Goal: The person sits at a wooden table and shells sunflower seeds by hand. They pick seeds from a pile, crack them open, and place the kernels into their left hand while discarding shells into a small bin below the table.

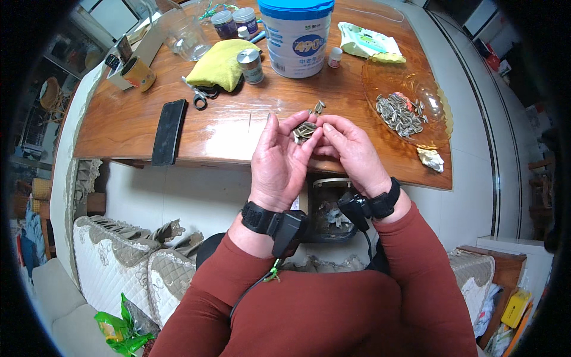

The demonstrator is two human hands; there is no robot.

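My left hand is cupped palm up over the table's front edge, cradling a small heap of striped sunflower seeds. Against its fingertips rests my right hand, with thumb and forefinger pinched together beside the heap; whether a seed is between them is hidden. A few loose seeds lie on the wooden table just beyond my fingers. To the right, an amber glass dish with a scalloped rim holds a larger pile of seeds and something reddish.
A black smartphone lies near the front edge, with scissors and a yellow cloth behind it. A large white tub with a blue lid stands at the back. Crumpled paper sits at the right corner. Below is a dark waste bin.
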